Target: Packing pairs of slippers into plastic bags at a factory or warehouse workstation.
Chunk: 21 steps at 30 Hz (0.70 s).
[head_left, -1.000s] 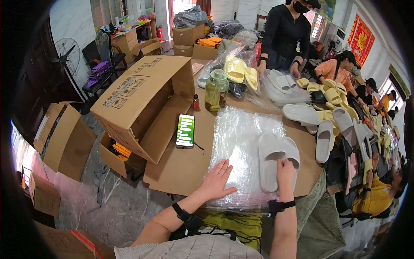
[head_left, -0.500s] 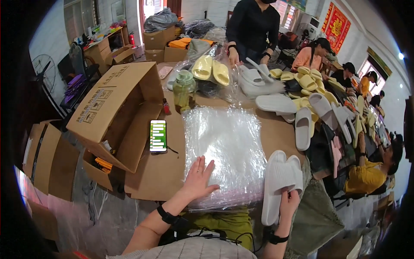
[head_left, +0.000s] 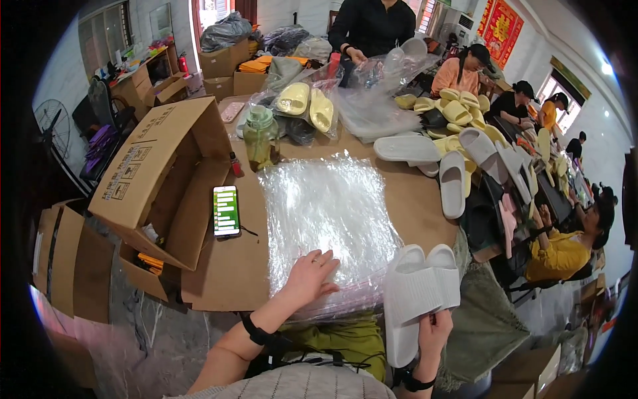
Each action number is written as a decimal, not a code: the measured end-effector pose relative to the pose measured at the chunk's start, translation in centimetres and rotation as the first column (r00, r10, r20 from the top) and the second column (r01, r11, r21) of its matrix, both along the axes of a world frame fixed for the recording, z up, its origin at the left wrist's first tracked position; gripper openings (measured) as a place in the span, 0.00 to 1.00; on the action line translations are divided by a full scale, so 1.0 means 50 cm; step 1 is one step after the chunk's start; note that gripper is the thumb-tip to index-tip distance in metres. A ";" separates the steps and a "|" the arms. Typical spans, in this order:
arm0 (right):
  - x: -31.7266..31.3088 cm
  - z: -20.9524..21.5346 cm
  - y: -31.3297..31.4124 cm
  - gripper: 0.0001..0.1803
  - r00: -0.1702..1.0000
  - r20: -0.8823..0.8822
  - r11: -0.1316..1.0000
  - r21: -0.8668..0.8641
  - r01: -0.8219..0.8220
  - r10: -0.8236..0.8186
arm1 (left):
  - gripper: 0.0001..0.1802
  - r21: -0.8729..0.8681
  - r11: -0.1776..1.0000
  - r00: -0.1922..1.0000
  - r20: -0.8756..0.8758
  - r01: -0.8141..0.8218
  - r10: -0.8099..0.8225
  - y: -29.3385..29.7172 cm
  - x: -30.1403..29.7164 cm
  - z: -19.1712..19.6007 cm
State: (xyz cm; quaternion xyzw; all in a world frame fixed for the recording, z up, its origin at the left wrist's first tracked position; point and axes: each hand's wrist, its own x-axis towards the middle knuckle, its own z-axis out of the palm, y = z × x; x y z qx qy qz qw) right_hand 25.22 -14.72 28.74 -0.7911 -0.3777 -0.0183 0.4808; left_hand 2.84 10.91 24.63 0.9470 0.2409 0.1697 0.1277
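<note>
Slippers, white, in right hand beside clear bags.
Pinched between fingers; with left hand over bags, fingers loosely spread.

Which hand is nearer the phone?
Left. The left hand is over the clear bags, right of the phone and closer to the wearer; the right hand holds white slippers, much farther right.

A pair of white, open-toed slide slippers with ribbed straps is held side by side at the near right, toes pointing far. To their left, a flat stack of clear, crinkled plastic bags lies shining, its near edge pinkish.
</note>
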 end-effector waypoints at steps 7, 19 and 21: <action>-0.042 0.015 0.009 0.13 0.956 0.074 0.942 -0.208 -0.264 0.285 | 0.21 -0.147 0.989 0.983 0.176 -0.027 0.053 0.011 0.007 -0.025; -0.070 -0.010 0.046 0.14 0.892 0.122 0.825 -0.451 -0.340 0.434 | 0.18 -0.098 0.993 0.943 0.332 0.064 -0.028 -0.017 0.018 0.031; -0.081 -0.005 0.074 0.14 0.888 0.150 0.841 -0.420 -0.340 0.434 | 0.21 0.040 0.984 0.947 0.266 0.174 -0.179 -0.033 0.017 0.052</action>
